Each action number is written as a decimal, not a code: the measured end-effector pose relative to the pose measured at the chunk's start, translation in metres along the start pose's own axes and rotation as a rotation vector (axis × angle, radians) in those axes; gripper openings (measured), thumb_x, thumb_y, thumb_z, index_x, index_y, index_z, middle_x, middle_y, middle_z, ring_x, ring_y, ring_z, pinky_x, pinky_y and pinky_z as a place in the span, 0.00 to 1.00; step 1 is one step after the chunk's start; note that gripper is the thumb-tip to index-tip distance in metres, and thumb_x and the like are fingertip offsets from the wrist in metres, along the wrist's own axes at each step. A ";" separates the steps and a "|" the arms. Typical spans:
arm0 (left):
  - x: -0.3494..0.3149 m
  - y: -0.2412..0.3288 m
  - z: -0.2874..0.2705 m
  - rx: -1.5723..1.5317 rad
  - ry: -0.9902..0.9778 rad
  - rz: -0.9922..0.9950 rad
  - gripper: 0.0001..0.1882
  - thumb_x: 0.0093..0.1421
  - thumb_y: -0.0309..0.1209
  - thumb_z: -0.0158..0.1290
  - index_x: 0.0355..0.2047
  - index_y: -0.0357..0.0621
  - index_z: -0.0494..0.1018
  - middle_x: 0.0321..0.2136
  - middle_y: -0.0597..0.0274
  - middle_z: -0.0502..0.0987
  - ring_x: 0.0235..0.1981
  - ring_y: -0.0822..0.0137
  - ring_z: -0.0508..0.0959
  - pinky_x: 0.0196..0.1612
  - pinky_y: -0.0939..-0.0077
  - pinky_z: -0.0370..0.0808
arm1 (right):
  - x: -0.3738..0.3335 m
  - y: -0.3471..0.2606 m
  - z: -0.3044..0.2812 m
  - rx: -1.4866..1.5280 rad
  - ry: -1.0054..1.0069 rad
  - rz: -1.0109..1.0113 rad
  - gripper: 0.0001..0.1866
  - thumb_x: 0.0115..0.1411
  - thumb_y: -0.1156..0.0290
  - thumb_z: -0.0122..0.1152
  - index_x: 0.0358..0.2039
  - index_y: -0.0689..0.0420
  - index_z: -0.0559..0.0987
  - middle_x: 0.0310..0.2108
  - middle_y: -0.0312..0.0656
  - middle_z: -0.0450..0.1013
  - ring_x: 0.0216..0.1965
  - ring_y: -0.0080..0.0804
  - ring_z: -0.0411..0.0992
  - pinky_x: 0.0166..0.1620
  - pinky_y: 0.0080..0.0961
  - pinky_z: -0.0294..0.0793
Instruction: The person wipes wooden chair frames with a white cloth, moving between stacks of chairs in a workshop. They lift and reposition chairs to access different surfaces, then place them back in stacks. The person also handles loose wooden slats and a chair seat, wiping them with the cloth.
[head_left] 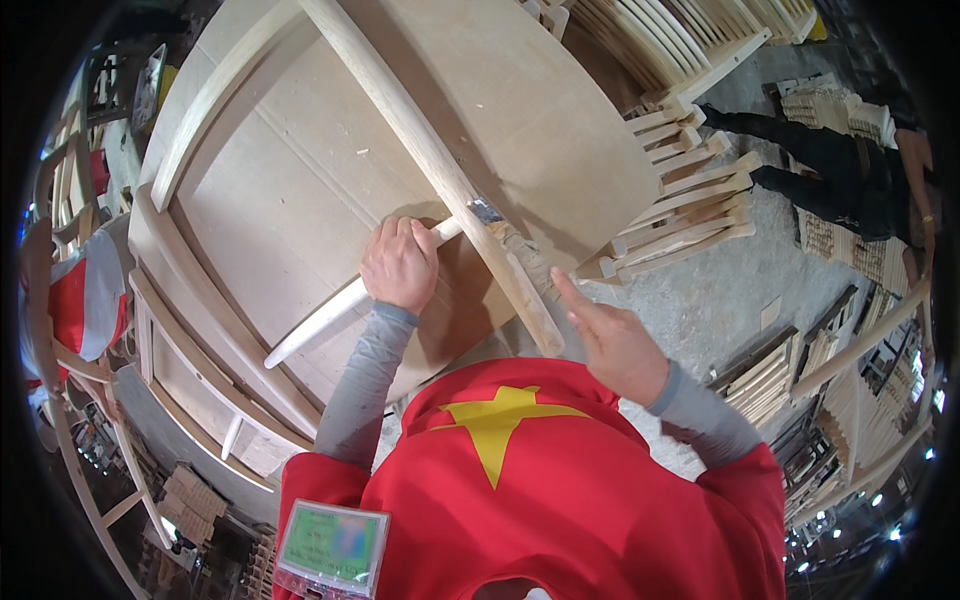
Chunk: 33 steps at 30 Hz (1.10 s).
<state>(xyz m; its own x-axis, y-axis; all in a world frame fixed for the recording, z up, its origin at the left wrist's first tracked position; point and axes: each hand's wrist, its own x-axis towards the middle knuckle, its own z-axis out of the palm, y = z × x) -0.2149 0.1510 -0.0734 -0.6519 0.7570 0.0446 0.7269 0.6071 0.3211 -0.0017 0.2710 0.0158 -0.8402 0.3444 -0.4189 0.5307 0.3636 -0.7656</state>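
A pale wooden chair-like frame with curved members lies on a round, board-covered work surface [560, 110]. My left hand [400, 265] is closed around its round wooden crossbar [320, 318], close to where the bar meets a long wooden leg [400, 110]. Beyond that leg is a tool [522, 252] with a dark metal end and a tan, wrapped-looking handle; its exact kind is unclear. The metal end sits against the joint. My right hand [618, 345] is closed at the handle's near end, index finger stretched along it. The leg partly hides the tool.
Stacked wooden slatted parts [680, 190] stand right of the work surface, with more frames [690, 45] beyond. Another person in dark clothes [850, 175] is at far right. Curved wooden frames [100, 400] stand at left. Wood piles [760, 375] lie on the grey floor.
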 end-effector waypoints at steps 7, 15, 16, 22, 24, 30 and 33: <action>0.000 -0.004 0.002 0.067 0.020 0.052 0.11 0.53 0.29 0.40 0.17 0.40 0.67 0.19 0.55 0.69 0.22 0.56 0.70 0.26 0.64 0.67 | 0.036 -0.002 0.021 0.408 0.096 0.083 0.24 0.58 0.72 0.42 0.57 0.50 0.55 0.15 0.38 0.61 0.16 0.26 0.61 0.22 0.24 0.63; -0.006 0.003 -0.011 -0.021 -0.038 0.024 0.15 0.56 0.39 0.41 0.27 0.39 0.68 0.23 0.56 0.69 0.28 0.56 0.69 0.32 0.64 0.64 | -0.010 -0.001 -0.029 0.461 -0.061 0.300 0.23 0.58 0.74 0.40 0.55 0.57 0.56 0.14 0.42 0.61 0.17 0.31 0.62 0.25 0.22 0.64; -0.011 0.005 -0.015 -0.060 -0.039 0.036 0.16 0.56 0.41 0.41 0.28 0.38 0.68 0.23 0.56 0.69 0.29 0.55 0.69 0.33 0.64 0.63 | -0.019 -0.001 -0.025 0.427 -0.074 0.296 0.23 0.58 0.74 0.40 0.55 0.57 0.55 0.14 0.44 0.62 0.17 0.32 0.63 0.25 0.23 0.64; 0.003 0.012 -0.014 -0.220 -0.255 0.132 0.32 0.44 0.58 0.49 0.31 0.37 0.68 0.27 0.53 0.70 0.33 0.56 0.71 0.35 0.66 0.67 | -0.021 0.008 -0.013 0.215 0.007 -0.007 0.26 0.55 0.76 0.44 0.55 0.57 0.54 0.19 0.51 0.66 0.19 0.44 0.66 0.24 0.34 0.65; -0.006 0.014 -0.014 -0.171 -0.282 0.120 0.35 0.39 0.60 0.52 0.31 0.37 0.68 0.27 0.53 0.70 0.33 0.56 0.71 0.34 0.66 0.68 | -0.028 0.004 -0.008 0.186 -0.037 0.014 0.26 0.54 0.76 0.44 0.55 0.57 0.55 0.18 0.51 0.65 0.19 0.46 0.67 0.24 0.36 0.65; 0.005 0.026 -0.012 -0.104 -0.294 0.091 0.36 0.35 0.61 0.54 0.28 0.38 0.69 0.29 0.54 0.70 0.32 0.57 0.72 0.33 0.66 0.69 | -0.021 -0.006 -0.015 0.043 -0.078 0.074 0.27 0.54 0.75 0.45 0.55 0.56 0.55 0.17 0.49 0.64 0.18 0.46 0.66 0.23 0.36 0.66; 0.006 0.028 -0.014 -0.077 -0.324 0.073 0.34 0.36 0.60 0.54 0.28 0.38 0.70 0.29 0.55 0.70 0.32 0.56 0.72 0.34 0.66 0.68 | -0.022 -0.010 -0.011 -0.018 -0.066 0.094 0.27 0.54 0.75 0.45 0.56 0.55 0.55 0.16 0.49 0.64 0.17 0.45 0.66 0.22 0.35 0.66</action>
<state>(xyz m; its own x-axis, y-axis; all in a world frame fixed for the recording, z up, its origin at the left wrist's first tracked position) -0.2018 0.1689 -0.0512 -0.4871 0.8428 -0.2291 0.7425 0.5377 0.3995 0.0127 0.2695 0.0376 -0.7916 0.3206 -0.5202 0.6092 0.3478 -0.7127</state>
